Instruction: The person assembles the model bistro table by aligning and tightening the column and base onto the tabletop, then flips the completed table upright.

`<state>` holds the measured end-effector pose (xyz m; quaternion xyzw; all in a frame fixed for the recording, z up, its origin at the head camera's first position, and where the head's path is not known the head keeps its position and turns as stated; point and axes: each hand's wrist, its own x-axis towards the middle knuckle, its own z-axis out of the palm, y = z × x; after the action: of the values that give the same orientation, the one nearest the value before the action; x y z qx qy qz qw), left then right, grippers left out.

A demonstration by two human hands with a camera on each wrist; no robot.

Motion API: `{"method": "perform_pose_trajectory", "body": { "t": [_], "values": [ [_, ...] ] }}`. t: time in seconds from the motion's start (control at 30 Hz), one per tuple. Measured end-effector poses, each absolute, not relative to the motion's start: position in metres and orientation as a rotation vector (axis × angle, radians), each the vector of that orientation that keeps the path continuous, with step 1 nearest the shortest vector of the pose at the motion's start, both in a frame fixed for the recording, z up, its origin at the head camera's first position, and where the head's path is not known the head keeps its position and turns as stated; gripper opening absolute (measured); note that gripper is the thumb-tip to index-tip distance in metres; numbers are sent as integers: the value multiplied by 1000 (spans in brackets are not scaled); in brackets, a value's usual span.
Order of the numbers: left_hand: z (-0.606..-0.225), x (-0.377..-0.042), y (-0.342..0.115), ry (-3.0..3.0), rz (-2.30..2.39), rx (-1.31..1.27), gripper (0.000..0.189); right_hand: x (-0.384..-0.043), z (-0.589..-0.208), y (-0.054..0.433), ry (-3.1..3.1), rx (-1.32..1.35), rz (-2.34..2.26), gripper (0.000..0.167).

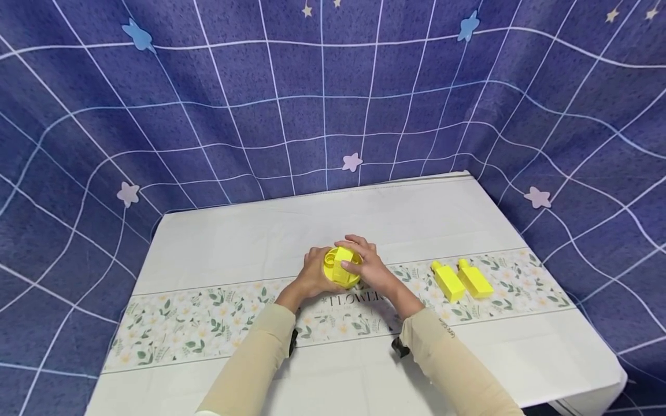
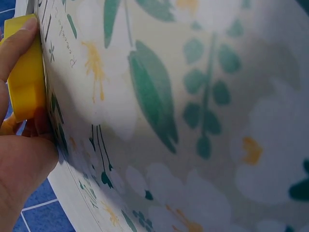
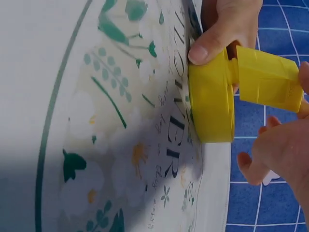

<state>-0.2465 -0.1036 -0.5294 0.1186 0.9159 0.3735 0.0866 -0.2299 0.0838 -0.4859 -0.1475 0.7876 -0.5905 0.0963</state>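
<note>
A round, shallow yellow base [image 1: 354, 282] with a ring-shaped socket on top sits on the cloth. My left hand [image 1: 313, 274] grips its left side; in the right wrist view the thumb [image 3: 205, 50] presses against its wall. A yellow bottle-shaped block [image 3: 268, 79] has its narrow neck pointed down at the base [image 3: 212, 108]. Between thumb and fingers, my right hand [image 1: 370, 267] holds the block by its wide end. Whether the neck sits inside a socket is hidden. The left wrist view catches only the base's side [image 2: 26, 79] beside the left fingers.
Two more yellow bottle-shaped blocks, one [image 1: 448, 283] beside the other [image 1: 474, 280], lie on their sides to the right of my hands. A white tablecloth [image 1: 250, 237] with a floral band covers the table. Blue gridded curtains [image 1: 322, 104] hang behind and at both sides.
</note>
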Motion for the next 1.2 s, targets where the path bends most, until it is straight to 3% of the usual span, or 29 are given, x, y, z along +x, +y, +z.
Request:
{"method": "perform_pose_trajectory", "body": {
  "t": [0.27, 0.47, 0.9, 1.2],
  "values": [
    [-530, -246, -103, 2707, 1141, 327, 110, -227, -492, 74, 2485, -273, -1713, 37],
    [-531, -247, -103, 2714, 1108, 324, 110, -221, -495, 63, 2616, -223, -1667, 46],
    [-532, -249, -105, 2718, 1141, 316, 110, -236, -473, 115, 2230, -694, -1540, 61],
    [-531, -248, -103, 2721, 1128, 320, 112, -232, -485, 109, 2300, -614, -1531, 48]
  ]
}}
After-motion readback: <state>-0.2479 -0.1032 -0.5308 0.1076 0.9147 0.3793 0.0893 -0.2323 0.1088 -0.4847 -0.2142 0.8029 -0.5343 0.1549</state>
